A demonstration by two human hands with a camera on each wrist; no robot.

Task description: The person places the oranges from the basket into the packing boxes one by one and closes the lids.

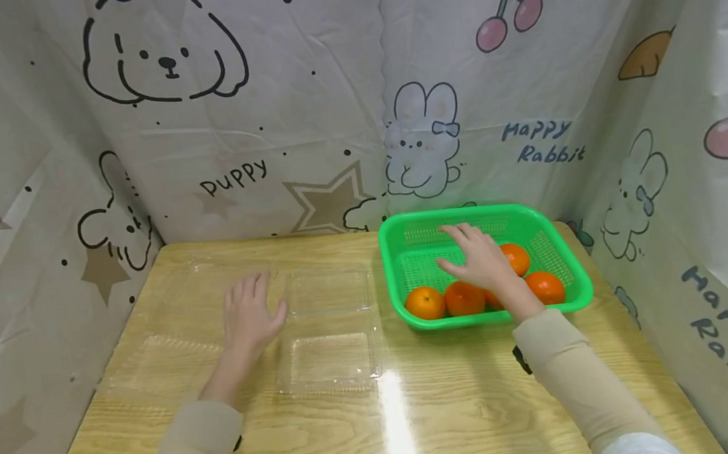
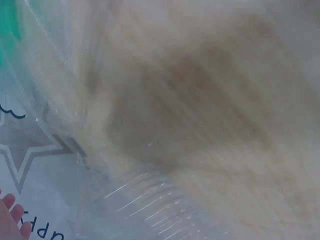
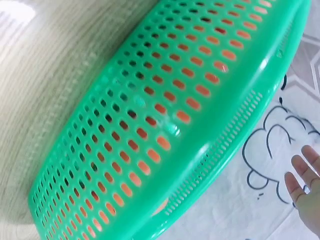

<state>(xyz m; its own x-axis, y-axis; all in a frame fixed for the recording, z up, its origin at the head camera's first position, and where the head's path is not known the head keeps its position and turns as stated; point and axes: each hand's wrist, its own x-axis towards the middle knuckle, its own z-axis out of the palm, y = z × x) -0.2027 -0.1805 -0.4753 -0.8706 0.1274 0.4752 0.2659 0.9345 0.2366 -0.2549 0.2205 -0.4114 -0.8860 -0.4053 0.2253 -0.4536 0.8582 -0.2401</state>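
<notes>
My right hand (image 1: 477,256) is held over the green basket (image 1: 491,318), its fingers spread and holding nothing. Inside lie several orange fruits, among them one orange (image 1: 425,303) at the front left corner and another (image 1: 545,288) at the right; my hand and forearm partly cover others. Left of the basket, my left hand (image 1: 250,315) hovers between two clear plastic boxes with its fingers extended. One open clear box (image 1: 332,391) stands just right of it, the other clear box (image 1: 161,371) to its left. In the right wrist view, the right hand's fingers (image 3: 300,170) appear beyond the basket rim.
The wooden table (image 1: 319,443) carries the boxes and basket, with a bright reflection at its front middle. A printed cloth (image 1: 320,114) with puppy and rabbit drawings rises behind the table and on both sides.
</notes>
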